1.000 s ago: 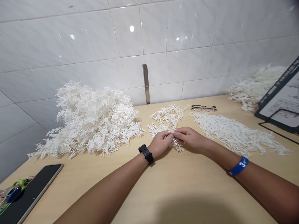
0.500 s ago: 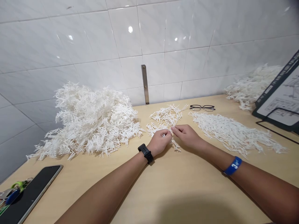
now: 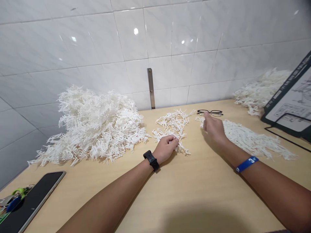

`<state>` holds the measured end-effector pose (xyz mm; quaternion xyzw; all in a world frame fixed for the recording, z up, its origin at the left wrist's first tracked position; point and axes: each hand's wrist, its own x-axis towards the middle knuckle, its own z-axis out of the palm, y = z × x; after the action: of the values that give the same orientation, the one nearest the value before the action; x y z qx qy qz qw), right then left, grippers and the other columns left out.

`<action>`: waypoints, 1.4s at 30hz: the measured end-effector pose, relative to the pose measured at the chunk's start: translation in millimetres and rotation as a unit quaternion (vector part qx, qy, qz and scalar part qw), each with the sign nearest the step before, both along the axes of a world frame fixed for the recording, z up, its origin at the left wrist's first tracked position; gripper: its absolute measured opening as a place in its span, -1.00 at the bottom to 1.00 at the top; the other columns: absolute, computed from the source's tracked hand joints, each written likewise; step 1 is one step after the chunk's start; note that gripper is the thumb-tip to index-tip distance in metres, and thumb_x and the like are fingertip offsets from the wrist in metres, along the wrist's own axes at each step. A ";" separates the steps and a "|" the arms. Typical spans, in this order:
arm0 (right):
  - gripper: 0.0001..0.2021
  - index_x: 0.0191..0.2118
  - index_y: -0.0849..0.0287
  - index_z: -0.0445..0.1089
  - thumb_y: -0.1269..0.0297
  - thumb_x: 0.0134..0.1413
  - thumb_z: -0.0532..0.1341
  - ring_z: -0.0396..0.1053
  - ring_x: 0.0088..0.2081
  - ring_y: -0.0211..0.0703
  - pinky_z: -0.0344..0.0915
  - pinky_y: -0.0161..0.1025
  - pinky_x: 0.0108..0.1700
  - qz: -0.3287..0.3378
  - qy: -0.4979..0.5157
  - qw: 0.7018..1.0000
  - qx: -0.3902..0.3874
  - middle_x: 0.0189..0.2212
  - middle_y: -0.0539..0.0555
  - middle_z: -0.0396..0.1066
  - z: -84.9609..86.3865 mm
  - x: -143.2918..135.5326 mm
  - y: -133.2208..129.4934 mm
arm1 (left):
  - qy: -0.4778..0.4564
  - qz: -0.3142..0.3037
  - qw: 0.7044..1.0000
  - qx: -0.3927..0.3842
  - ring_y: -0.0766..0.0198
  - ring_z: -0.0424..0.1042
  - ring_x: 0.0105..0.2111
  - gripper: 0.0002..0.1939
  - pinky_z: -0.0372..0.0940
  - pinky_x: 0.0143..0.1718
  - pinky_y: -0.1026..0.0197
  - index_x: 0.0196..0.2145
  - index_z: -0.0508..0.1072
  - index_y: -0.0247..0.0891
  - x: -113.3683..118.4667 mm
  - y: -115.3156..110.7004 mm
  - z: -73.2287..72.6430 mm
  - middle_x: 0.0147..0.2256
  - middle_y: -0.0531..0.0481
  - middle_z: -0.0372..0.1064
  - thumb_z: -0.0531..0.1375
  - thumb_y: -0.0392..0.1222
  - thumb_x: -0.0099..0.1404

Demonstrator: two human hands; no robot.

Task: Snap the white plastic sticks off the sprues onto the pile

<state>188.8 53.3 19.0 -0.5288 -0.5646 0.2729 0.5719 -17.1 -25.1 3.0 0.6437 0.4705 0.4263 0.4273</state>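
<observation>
My left hand (image 3: 165, 149) rests low over the table with its fingers closed on a white branched plastic sprig (image 3: 181, 149), whose thin twigs stick out past the fingertips. Just behind it lies a small loose heap of similar white pieces (image 3: 173, 120). Off to the right, my right hand (image 3: 214, 129) is raised beside a flat spread of slim white pieces (image 3: 252, 138), covering part of it. Its thumb and fingers are drawn together; whatever they may hold is too small to make out.
A big white pile of sprigs (image 3: 97, 126) stands at left. Black-framed glasses (image 3: 216, 112) lie behind my right hand. A phone (image 3: 36, 197) with keys (image 3: 14, 200) is at the near left. Another white pile (image 3: 257, 92) and a dark printed box (image 3: 291, 103) are at right, before a tiled wall (image 3: 160, 35).
My right hand has moved away from my left hand, to the right and slightly up, to the right-hand spread. My left hand stays in place with the sprig.
</observation>
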 end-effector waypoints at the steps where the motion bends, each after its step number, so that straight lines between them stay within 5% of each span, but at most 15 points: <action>1: -0.50 -0.60 0.06 -0.09 -0.18 0.13 0.02 -0.10 -0.60 -0.26 -0.04 -0.23 -0.53 0.043 -0.030 0.999 0.013 -0.71 -0.09 -0.12 2.6 -6.2 -7.7 | 0.000 -0.006 1.000 -0.001 0.37 0.19 -0.51 -0.69 0.11 -0.38 0.27 -0.55 0.28 -0.29 0.2 -0.4 0.4 -0.56 0.10 0.17 0.06 -0.05 0.26; 6: -0.58 -0.55 0.15 0.12 -0.07 0.12 0.12 0.04 -0.51 -0.28 0.00 -0.31 -0.45 0.326 -0.218 0.920 0.017 -0.61 -0.07 0.07 4.3 -27.0 -33.8 | 0.011 -0.026 0.999 0.016 0.36 0.16 -0.50 -0.70 0.08 -0.39 0.28 -0.57 0.25 -0.28 2.7 -3.3 3.1 -0.58 0.10 0.16 0.06 -0.08 0.25; 10: -0.59 -0.53 0.17 0.14 -0.04 0.18 0.07 0.06 -0.51 -0.30 0.00 -0.32 -0.45 0.380 -0.237 0.894 -0.009 -0.59 -0.08 0.08 -5.2 -33.1 -36.9 | 0.012 -0.040 0.998 0.038 0.37 0.13 -0.49 -0.75 0.07 -0.38 0.28 -0.56 0.22 -0.28 4.8 -4.8 2.3 -0.57 0.11 0.16 0.03 -0.16 0.24; 23: -0.58 -0.63 0.16 0.00 0.09 0.20 -0.04 0.01 -0.58 -0.30 -0.13 -0.28 -0.49 0.202 -0.325 0.924 0.009 -0.69 -0.05 0.03 -0.6 -44.1 -46.6 | 0.025 -0.021 0.999 0.031 0.39 0.09 -0.51 -0.77 0.03 -0.41 0.29 -0.57 0.18 -0.27 3.8 -2.8 6.9 -0.59 0.14 0.08 0.03 -0.20 0.23; 42: -0.58 -0.62 0.14 0.03 0.06 0.22 -0.05 0.03 -0.57 -0.26 -0.10 -0.26 -0.48 0.156 -0.301 0.941 0.018 -0.69 -0.04 0.08 -11.2 -46.3 -35.8 | 0.009 -0.011 1.000 0.007 0.39 0.06 -0.55 -0.70 0.04 -0.44 0.28 -0.57 0.16 -0.25 4.0 6.1 1.5 -0.61 0.14 0.06 0.03 -0.07 0.26</action>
<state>142.5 17.5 7.8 -0.4810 -0.7905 0.1769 0.3352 -13.1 -18.9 4.5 0.6555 0.4644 0.4188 0.4234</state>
